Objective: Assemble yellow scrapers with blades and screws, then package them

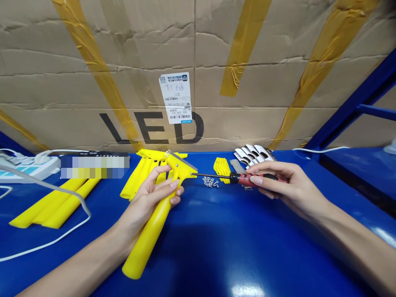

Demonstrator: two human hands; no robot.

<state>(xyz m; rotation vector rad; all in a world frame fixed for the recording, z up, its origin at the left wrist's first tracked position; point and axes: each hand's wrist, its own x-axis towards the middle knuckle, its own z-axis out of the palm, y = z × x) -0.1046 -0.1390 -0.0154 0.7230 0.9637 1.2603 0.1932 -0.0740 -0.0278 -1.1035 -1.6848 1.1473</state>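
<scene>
My left hand is closed round the neck of a yellow scraper, its handle slanting down toward me and its head pointing up. A metal blade strip runs along the head's upper edge. In my right hand is a screwdriver with a red and black handle, held level. Its thin dark shaft points left, and the tip meets the right side of the scraper's head. Small screws lie in a pile on the blue surface behind the shaft.
Yellow scraper handles lie behind my left hand, more yellow handles farther left. Small yellow plates and white curved parts sit at the back right. A power strip with white cables stands left. A large cardboard box walls the back.
</scene>
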